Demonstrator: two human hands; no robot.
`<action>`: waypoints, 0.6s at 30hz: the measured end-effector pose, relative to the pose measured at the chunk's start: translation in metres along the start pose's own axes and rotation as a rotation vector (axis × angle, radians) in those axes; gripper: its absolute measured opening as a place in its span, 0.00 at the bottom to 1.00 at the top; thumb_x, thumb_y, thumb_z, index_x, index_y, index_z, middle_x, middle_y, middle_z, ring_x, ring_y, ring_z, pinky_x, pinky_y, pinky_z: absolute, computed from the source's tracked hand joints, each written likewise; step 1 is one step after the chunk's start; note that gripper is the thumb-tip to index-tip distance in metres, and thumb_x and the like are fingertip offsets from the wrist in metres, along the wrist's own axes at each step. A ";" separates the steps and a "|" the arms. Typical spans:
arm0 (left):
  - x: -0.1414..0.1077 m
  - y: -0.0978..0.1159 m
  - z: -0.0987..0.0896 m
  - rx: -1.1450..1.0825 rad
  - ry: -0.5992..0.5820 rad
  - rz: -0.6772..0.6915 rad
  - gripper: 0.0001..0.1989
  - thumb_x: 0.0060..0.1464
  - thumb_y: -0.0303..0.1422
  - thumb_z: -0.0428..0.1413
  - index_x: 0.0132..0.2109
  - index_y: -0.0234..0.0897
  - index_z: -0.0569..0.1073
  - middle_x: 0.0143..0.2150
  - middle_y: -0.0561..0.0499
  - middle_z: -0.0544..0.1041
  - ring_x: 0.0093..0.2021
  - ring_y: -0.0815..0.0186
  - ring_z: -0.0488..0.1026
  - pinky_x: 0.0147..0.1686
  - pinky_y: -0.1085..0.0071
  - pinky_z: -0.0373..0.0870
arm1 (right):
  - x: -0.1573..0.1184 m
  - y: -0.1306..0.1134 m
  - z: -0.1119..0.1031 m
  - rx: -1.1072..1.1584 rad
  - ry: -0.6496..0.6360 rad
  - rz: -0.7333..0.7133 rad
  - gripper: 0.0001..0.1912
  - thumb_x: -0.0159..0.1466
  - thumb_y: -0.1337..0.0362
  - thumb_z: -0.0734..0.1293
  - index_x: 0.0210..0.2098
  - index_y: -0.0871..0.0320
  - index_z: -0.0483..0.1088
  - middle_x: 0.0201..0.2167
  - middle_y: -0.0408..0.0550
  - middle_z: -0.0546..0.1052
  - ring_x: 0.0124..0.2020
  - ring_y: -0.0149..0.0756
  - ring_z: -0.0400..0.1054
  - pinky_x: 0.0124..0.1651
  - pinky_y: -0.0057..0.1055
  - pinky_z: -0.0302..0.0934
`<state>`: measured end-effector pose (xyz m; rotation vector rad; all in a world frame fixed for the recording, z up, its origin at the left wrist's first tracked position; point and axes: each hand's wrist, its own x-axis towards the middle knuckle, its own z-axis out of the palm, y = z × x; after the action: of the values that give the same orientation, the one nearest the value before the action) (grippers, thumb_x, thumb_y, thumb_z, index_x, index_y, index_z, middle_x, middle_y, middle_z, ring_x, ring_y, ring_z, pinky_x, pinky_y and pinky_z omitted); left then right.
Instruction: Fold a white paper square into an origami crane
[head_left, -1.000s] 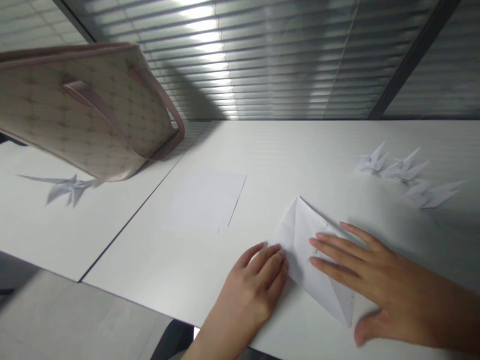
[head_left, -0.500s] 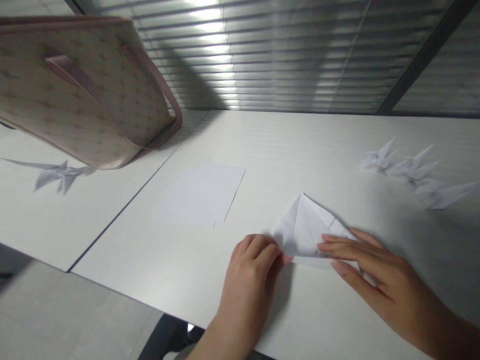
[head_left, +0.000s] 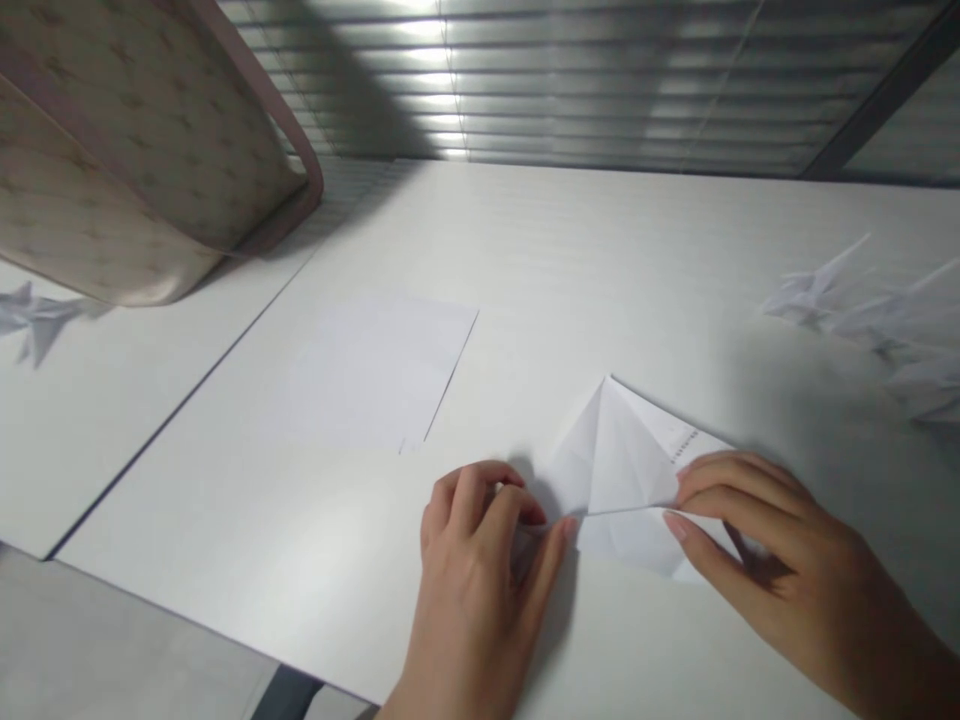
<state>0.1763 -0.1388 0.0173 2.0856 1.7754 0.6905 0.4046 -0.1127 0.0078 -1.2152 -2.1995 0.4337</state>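
Four paper cranes stand on a white table (head_left: pixel 187 470) as two bare hands work a sheet between them. At far left, a beige patterned tote bag (head_left: pixel 127 150) with pink trim and handles looms over the table, cut off by the frame. Below it lies the left crane (head_left: pixel 41 320), partly clipped at the picture's edge, on a separate panel divided from the main tabletop by a dark seam (head_left: pixel 172 405). Right of the seam, a blank sheet of paper (head_left: pixel 371 375) lies flat, well apart from the hands.

Near the table's front edge, the left hand (head_left: pixel 472 590) is closed, its fingers curled and pinching the near left side of the folded paper (head_left: pixel 622 470). That paper, a white, pointed form with creases and a flap, lies flat on the table, its tip toward the far side. The right hand (head_left: pixel 780 540) comes in from the near right, its fingers (head_left: pixel 739 480) closed over the paper's right side and its thumb tip just below the flap's edge, gripping it. Farther right, three more cranes (head_left: pixel 817 295) stand in a loose row, the last ones cut by the frame. Slatted blinds (head_left: pixel 600 90) run along the far side.
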 end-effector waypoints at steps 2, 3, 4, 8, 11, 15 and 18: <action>-0.001 0.000 -0.001 0.012 -0.009 -0.002 0.05 0.57 0.31 0.58 0.36 0.39 0.68 0.43 0.47 0.68 0.45 0.56 0.63 0.42 0.59 0.65 | 0.000 0.000 -0.002 -0.028 -0.023 -0.013 0.03 0.64 0.69 0.65 0.34 0.55 0.69 0.33 0.46 0.74 0.41 0.40 0.69 0.47 0.38 0.62; -0.002 0.000 -0.001 0.018 -0.015 -0.004 0.05 0.57 0.31 0.58 0.35 0.39 0.68 0.43 0.47 0.67 0.45 0.56 0.63 0.42 0.59 0.65 | 0.000 0.001 -0.002 -0.039 -0.033 -0.018 0.03 0.64 0.69 0.65 0.34 0.56 0.69 0.33 0.47 0.74 0.42 0.40 0.68 0.48 0.38 0.61; -0.002 0.001 -0.002 0.021 -0.021 -0.007 0.06 0.57 0.31 0.59 0.35 0.40 0.68 0.44 0.47 0.67 0.46 0.56 0.63 0.42 0.59 0.65 | 0.000 0.001 -0.003 -0.048 -0.040 -0.023 0.03 0.64 0.69 0.65 0.34 0.56 0.69 0.34 0.47 0.74 0.43 0.40 0.68 0.49 0.38 0.61; -0.002 0.002 -0.003 0.014 -0.048 -0.033 0.06 0.57 0.32 0.59 0.36 0.40 0.68 0.44 0.48 0.66 0.47 0.57 0.62 0.44 0.59 0.64 | -0.002 0.003 -0.004 -0.064 -0.052 -0.047 0.02 0.64 0.70 0.65 0.34 0.58 0.69 0.35 0.50 0.72 0.45 0.41 0.67 0.52 0.39 0.60; 0.000 0.004 -0.004 0.004 -0.053 -0.042 0.06 0.58 0.32 0.59 0.36 0.40 0.68 0.44 0.49 0.65 0.47 0.58 0.62 0.45 0.61 0.64 | -0.003 0.005 -0.005 -0.056 -0.092 -0.045 0.02 0.64 0.71 0.64 0.35 0.59 0.68 0.35 0.50 0.72 0.45 0.42 0.67 0.53 0.41 0.59; 0.001 0.005 -0.005 0.009 -0.053 -0.067 0.06 0.59 0.33 0.58 0.35 0.40 0.68 0.45 0.49 0.65 0.47 0.58 0.62 0.45 0.61 0.65 | -0.005 0.007 -0.008 -0.077 -0.138 -0.055 0.02 0.65 0.70 0.63 0.38 0.58 0.67 0.37 0.50 0.72 0.47 0.42 0.66 0.54 0.42 0.58; 0.000 0.004 -0.005 0.015 -0.041 -0.059 0.07 0.59 0.34 0.58 0.34 0.40 0.68 0.44 0.48 0.65 0.47 0.58 0.63 0.45 0.60 0.66 | -0.008 0.008 -0.009 -0.090 -0.136 -0.065 0.04 0.65 0.70 0.64 0.39 0.57 0.66 0.39 0.50 0.72 0.47 0.42 0.66 0.53 0.42 0.58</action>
<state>0.1771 -0.1401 0.0234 2.0332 1.8175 0.6164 0.4185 -0.1147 0.0076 -1.1885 -2.3897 0.4051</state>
